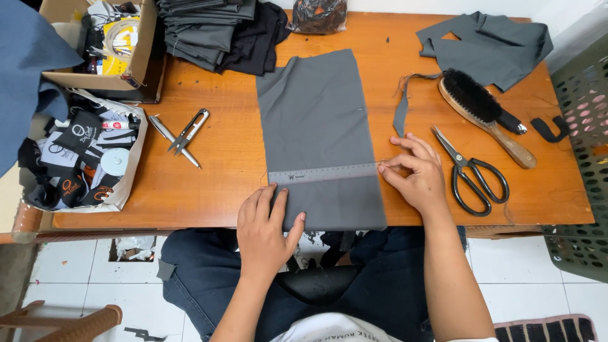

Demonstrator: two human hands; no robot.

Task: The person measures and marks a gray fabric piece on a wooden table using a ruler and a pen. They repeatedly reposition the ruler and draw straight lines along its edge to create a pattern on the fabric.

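White floor tiles show below an orange wooden table [209, 171], seen from above by a seated person in dark trousers; a long grey fabric panel [313, 120] lies down the middle of the table, its near end reaching the near edge. Across that near end lies a grey ruler [323, 173], running left to right and touching the cloth. Left hand [267, 228] rests flat and open on the panel's near left corner, fingers spread, pressing the cloth just below the ruler; right hand [415, 174] sits at the panel's right edge, thumb and forefinger pinched together at the ruler's right end, though whether they grip the ruler or something small I cannot tell.

Black-handled scissors [472, 172] lie just right of the right hand; beyond them a wooden brush [484, 114] with black bristles, and a grey fabric piece [487, 44] at the far right corner. Left of the panel lie thread snips [188, 130] and a pen [172, 139]; folded dark cloth [215, 28] is stacked at the far edge; a cardboard box [104, 44] fills the far left corner, and a bag of labels [88, 158] sits at the left edge.
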